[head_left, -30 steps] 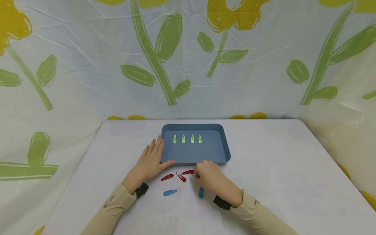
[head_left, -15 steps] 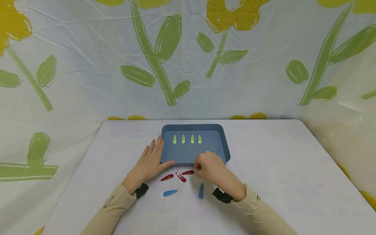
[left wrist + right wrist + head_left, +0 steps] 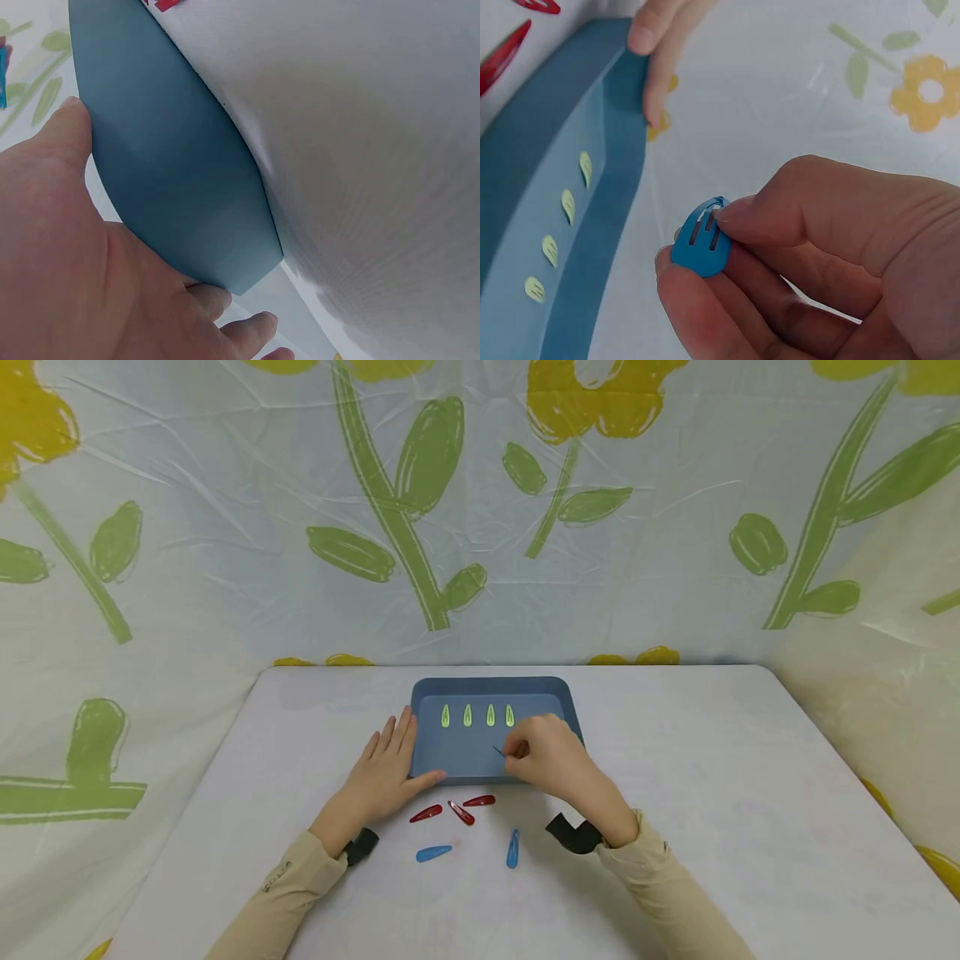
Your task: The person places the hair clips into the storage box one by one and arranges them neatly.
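My right hand (image 3: pixel 551 756) pinches a blue snap hair clip (image 3: pixel 701 244) between thumb and fingers, over the right part of the blue-grey tray (image 3: pixel 457 760). My left hand (image 3: pixel 382 768) lies with straight fingers along the tray's left side, its thumb at the near rim; the left wrist view shows the fingers against the tray wall (image 3: pixel 172 150). Inside the tray, several light green hair clips (image 3: pixel 468 716) stand in a row toward the back. In front of it lie three red hair clips (image 3: pixel 461 812) and two blue hair clips, one at left (image 3: pixel 433 853) and one at right (image 3: pixel 513 849).
A white table (image 3: pixel 712 793) carries the tray and the loose clips. Behind and beside it hangs a white cloth (image 3: pixel 600 593) printed with yellow flowers and green leaves. Each wrist wears a black band, seen at the right wrist (image 3: pixel 573 835).
My right hand has lifted a blue clip from beside the red ones and moved it up and forward over the tray. The left hand has stayed in place.
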